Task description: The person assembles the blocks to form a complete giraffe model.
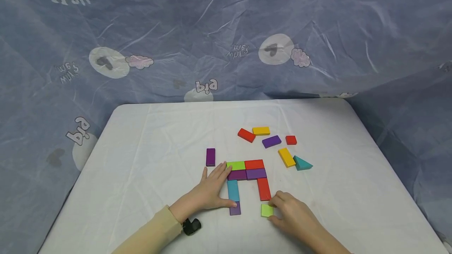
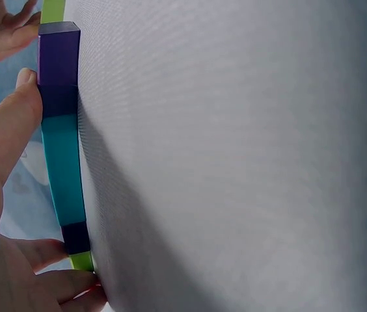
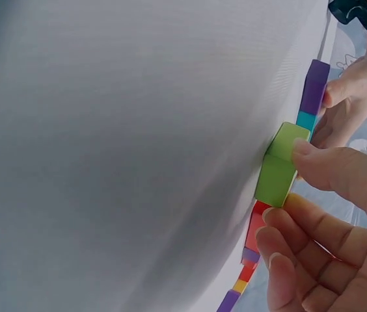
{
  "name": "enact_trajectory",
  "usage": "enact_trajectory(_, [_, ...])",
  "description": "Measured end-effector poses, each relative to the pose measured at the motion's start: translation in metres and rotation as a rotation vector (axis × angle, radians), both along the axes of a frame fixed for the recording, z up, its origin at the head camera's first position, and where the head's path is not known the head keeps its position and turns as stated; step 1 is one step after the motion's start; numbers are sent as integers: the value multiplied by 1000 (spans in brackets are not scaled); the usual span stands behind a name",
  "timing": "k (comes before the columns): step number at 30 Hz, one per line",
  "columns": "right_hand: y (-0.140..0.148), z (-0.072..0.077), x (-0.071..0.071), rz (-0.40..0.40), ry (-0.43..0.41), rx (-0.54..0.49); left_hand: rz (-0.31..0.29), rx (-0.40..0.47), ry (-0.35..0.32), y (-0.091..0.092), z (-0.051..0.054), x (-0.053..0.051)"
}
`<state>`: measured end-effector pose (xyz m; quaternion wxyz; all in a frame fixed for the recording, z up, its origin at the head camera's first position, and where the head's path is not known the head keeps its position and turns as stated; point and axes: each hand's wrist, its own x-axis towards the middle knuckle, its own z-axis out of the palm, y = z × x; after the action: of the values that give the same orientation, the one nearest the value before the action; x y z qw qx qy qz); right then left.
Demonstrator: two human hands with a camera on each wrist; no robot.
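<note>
My left hand (image 1: 208, 193) lies spread along the left side of a block figure, thumb on the small purple block (image 1: 235, 209) below the blue block (image 1: 233, 190), fingertips at the light green block (image 1: 236, 166) and dark purple block (image 1: 237, 175). Beside these sit a red block (image 1: 254, 164) and a violet block (image 1: 256, 173), with an upright red block (image 1: 264, 189) below. My right hand (image 1: 294, 214) pinches a light green square block (image 1: 267, 210) just under that red one. The right wrist view shows the thumb on this green block (image 3: 278, 166).
Beyond the figure lie loose red (image 1: 246, 135), yellow (image 1: 261, 131), violet (image 1: 271, 141) and small red (image 1: 291, 140) blocks, another yellow one (image 1: 287, 157) and a teal triangle (image 1: 302, 163). A dark purple block (image 1: 210, 157) lies left; a black object (image 1: 192, 226) is by the left wrist.
</note>
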<state>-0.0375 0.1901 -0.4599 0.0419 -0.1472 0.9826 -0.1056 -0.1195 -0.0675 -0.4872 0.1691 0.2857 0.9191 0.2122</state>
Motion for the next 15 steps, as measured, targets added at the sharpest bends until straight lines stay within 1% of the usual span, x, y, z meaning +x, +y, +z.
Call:
enact_trajectory(8, [6, -3, 0, 40, 87, -37, 3, -5, -3, 0, -1, 0])
enact_trajectory(15, [3, -3, -2, -19, 64, -23, 5, -3, -3, 0, -3, -1])
